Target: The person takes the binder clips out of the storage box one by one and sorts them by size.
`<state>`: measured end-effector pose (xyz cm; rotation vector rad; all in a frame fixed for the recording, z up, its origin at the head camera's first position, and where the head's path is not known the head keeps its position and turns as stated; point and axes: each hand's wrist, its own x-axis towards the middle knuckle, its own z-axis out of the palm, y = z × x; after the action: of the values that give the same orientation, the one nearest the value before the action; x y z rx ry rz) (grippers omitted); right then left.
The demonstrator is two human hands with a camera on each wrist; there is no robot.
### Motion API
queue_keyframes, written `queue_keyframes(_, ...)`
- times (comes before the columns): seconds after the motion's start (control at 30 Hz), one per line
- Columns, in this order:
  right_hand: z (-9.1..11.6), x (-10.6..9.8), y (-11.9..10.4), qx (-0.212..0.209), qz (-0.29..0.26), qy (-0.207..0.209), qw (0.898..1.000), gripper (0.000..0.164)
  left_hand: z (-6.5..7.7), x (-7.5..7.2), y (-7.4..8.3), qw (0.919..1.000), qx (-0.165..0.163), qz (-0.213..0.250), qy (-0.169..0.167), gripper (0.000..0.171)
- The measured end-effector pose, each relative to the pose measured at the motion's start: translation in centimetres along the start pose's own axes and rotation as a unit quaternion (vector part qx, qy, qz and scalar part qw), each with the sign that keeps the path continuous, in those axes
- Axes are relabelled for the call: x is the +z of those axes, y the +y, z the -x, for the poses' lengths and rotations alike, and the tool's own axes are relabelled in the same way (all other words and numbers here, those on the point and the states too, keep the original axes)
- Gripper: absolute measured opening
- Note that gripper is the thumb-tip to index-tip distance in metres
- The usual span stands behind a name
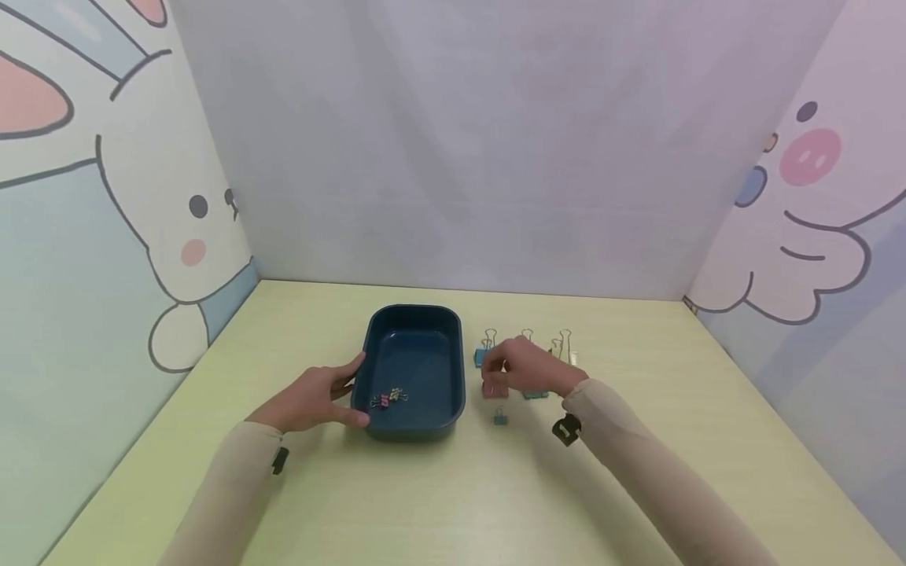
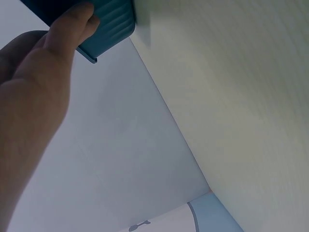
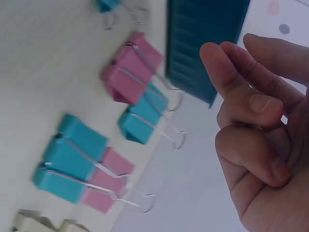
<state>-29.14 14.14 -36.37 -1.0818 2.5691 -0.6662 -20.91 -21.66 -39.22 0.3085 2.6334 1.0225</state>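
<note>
My left hand [image 1: 318,397] holds the left side of a dark blue tray [image 1: 458,393], its thumb by the front left corner. The left wrist view shows fingers [image 2: 72,29] against the tray's ribbed wall. Inside the tray lie a small pink binder clip [image 1: 384,402] and a small yellow binder clip [image 1: 395,394]. My right hand [image 1: 527,365] hovers over the binder clips right of the tray, fingers bent and nothing between them. Close below it are a pink binder clip [image 3: 133,67], a blue one [image 3: 145,116] behind, and a small teal one [image 1: 500,420] in front.
Further right stand a larger teal binder clip [image 3: 72,157], a pink one [image 3: 110,181] behind it, and cream clips [image 3: 36,222]. A pale wall [image 1: 453,196] closes off the back of the table [image 1: 439,503], with cartoon-printed panels on both sides.
</note>
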Motion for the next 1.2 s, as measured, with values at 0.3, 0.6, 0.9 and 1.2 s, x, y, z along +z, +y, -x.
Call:
queue_keyframes(0.3, -2.7, -1.9, -3.2, -0.037, 0.041, -0.007, 0.998, 0.011, -0.1, 0.1, 0.0, 1.0, -0.001, -0.003, 0.001, 0.118)
queue_keyframes(0.6, -6.9, -0.9, -6.2, -0.041, 0.056, -0.033, 0.997, 0.01, -0.1, 0.0, 0.1, 1.0, 0.001, 0.003, -0.003, 0.117)
queue_keyframes(0.9, -10.9, 0.3, -8.9, -0.073, 0.062, -0.051, 0.994, 0.016, 0.0, -0.2, -0.2, 0.9999, 0.014, 0.001, -0.003, 0.117)
queue_keyframes(1.2, -13.2, 2.7, -9.2, -0.007, 0.092, -0.107, 0.99, 0.01, -0.1, -0.1, -0.2, 0.9996, 0.029, -0.007, -0.002, 0.113)
